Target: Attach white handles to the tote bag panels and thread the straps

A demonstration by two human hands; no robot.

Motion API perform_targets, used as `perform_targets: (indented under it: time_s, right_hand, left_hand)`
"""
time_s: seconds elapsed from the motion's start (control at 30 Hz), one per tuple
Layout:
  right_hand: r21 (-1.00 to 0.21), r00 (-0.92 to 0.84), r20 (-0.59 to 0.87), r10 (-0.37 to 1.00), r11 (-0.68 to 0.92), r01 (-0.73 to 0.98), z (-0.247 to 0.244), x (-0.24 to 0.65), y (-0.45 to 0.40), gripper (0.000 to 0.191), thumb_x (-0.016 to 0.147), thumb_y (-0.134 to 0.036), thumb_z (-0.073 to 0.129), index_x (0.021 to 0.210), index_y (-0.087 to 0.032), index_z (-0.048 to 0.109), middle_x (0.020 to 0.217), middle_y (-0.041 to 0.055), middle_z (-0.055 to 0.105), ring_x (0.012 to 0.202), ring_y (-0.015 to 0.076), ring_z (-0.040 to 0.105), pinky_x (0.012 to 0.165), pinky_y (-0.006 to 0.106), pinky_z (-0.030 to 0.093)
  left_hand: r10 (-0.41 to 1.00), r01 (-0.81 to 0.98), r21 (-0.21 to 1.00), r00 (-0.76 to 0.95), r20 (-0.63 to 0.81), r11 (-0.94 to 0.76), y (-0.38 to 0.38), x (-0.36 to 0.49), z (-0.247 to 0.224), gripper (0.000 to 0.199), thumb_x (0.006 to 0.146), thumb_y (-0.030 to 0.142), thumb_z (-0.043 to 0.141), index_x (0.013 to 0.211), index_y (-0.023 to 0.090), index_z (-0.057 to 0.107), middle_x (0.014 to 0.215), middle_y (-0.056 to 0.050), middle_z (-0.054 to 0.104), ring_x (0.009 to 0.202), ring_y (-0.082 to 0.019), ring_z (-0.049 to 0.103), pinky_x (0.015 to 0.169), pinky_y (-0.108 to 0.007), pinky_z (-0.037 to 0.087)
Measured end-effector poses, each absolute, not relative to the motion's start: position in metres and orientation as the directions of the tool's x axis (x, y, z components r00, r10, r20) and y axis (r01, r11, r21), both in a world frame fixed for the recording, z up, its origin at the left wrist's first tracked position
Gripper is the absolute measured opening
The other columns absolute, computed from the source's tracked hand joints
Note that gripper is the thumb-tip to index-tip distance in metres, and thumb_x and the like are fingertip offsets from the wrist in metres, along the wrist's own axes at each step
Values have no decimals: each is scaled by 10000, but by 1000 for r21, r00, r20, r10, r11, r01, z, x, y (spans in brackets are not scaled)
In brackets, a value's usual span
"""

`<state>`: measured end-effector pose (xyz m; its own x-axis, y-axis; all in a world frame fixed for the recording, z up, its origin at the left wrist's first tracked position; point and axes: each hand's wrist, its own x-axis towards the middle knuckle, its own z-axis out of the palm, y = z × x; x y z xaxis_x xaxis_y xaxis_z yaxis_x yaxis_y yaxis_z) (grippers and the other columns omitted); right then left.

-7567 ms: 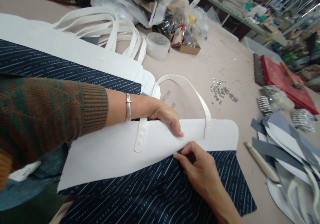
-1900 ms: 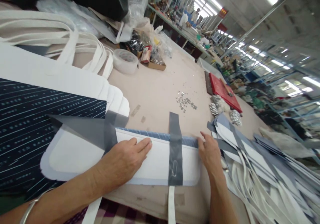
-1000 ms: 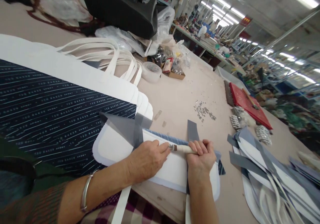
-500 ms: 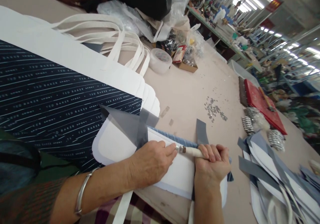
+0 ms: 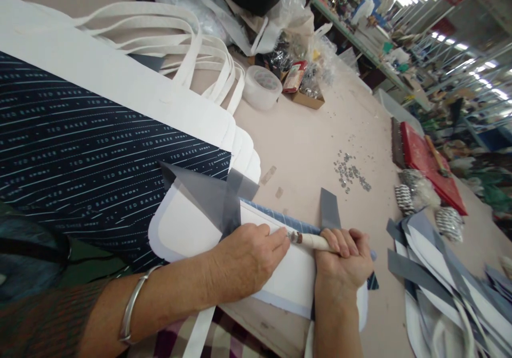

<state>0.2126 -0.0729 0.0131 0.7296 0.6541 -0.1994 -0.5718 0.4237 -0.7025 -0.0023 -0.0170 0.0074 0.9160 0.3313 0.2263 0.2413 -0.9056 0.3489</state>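
My right hand [image 5: 344, 255] is wrapped around the pale handle of a hand tool [image 5: 314, 241], whose dark metal end points left. At that end my left hand [image 5: 256, 256] is closed, thumb and fingertips pinched beside the metal tip; a small shiny piece seems to be there, mostly hidden. Both hands rest over a white bag panel [image 5: 290, 283] with a blue striped edge along its far side. A grey strip [image 5: 330, 208] sticks out beyond it, and a grey translucent flap [image 5: 200, 192] lies folded at its left.
Dark printed fabric [image 5: 100, 155] and stacked white panels with straps [image 5: 192, 54] cover the left. Loose metal discs [image 5: 350, 172] lie scattered on the table [image 5: 298, 150]. A tape roll [image 5: 262, 87] sits behind, a red slab [image 5: 430, 160] at right, near more grey-and-white pieces [image 5: 440, 283].
The view has shifted slightly, so the table things appear a little further right. Both hands keep their hold, with the tool's tip still at the left fingertips.
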Motion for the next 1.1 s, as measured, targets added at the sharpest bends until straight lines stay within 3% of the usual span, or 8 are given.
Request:
perform_targets:
  time_s: [0.47,0.73,0.93,1.1]
  right_hand:
    - [-705,756,-234,612,428,-565,15,209,-70,292,926,-232,494,640,-176,478,425,-140,184,310,41,279,358,151,298]
    - [-801,790,-94,606,425,-422,24,194,-66,294,918,-287,565,647,-187,506,447,-137,168,329,51,163,337,146,296]
    - [-884,691,204,694,434,-174,52,163,-57,254,924,-336,583,702,-214,580,433,-127,230,320,55,179,345,168,319]
    - [-885,714,165,681,422,-198,52,168,-59,277,921,-368,582,688,-220,561,430,-129,217,318,58,165,336,174,310]
  left_hand:
    - [311,260,275,937,160,-926,-19,1,12,331,927,138,438,1241,108,541,1249,-125,581,747,-204,533,564,-370,459]
    - [299,228,320,935,192,-919,-16,1,8,355,951,177,430,1279,77,522,1265,-141,593,771,-204,557,635,-366,492]
    - [299,210,340,925,234,-917,-15,-1,11,321,976,166,397,1237,85,565,1326,-149,584,907,-211,602,764,-360,519]
    - [302,215,338,925,230,-916,-15,0,14,291,964,166,442,1218,105,572,1266,-133,615,890,-203,613,763,-355,524]
